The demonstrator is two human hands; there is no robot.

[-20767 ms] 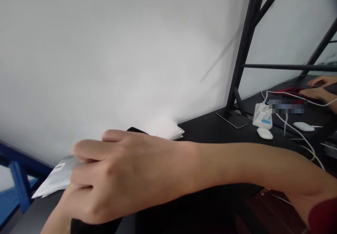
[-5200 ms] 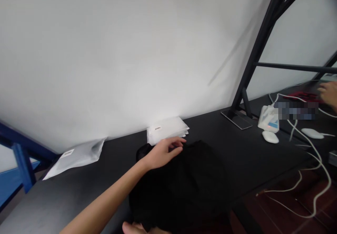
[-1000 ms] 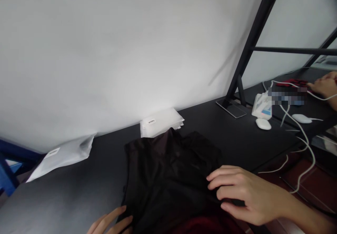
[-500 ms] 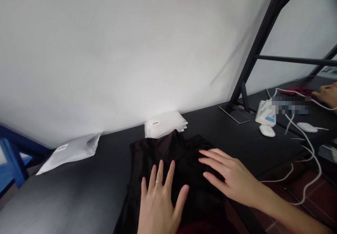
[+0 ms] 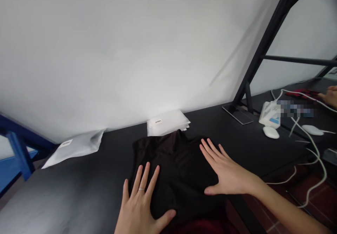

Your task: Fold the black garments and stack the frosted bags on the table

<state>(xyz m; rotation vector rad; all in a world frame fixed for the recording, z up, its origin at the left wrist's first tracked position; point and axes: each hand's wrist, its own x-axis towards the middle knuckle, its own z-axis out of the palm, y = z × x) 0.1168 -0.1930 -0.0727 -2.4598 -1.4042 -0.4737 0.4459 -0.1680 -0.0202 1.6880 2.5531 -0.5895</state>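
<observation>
A black garment (image 5: 176, 171) lies spread on the black table (image 5: 79, 195), its collar with a brown inner lining pointing away from me. My left hand (image 5: 139, 206), with a ring on one finger, rests flat on the garment's lower left part, fingers spread. My right hand (image 5: 228, 171) presses flat on its right side, fingers apart. Neither hand grips anything. Just beyond the collar lies a stack of white plastic packets (image 5: 167, 122) with a barcode label. The garment's lower end runs off the picture.
A white mailer bag (image 5: 75, 148) lies at the wall to the left. At the right stand a black metal frame (image 5: 263, 62), white mice (image 5: 270, 132), a white device (image 5: 269, 114) and loose cables. Another person's hand (image 5: 329, 96) works beside a red cloth (image 5: 300, 93).
Both hands have moved from the garment's middle outward and now lie flatter with fingers spread wider. The garment looks smoother. The view has shifted slightly.
</observation>
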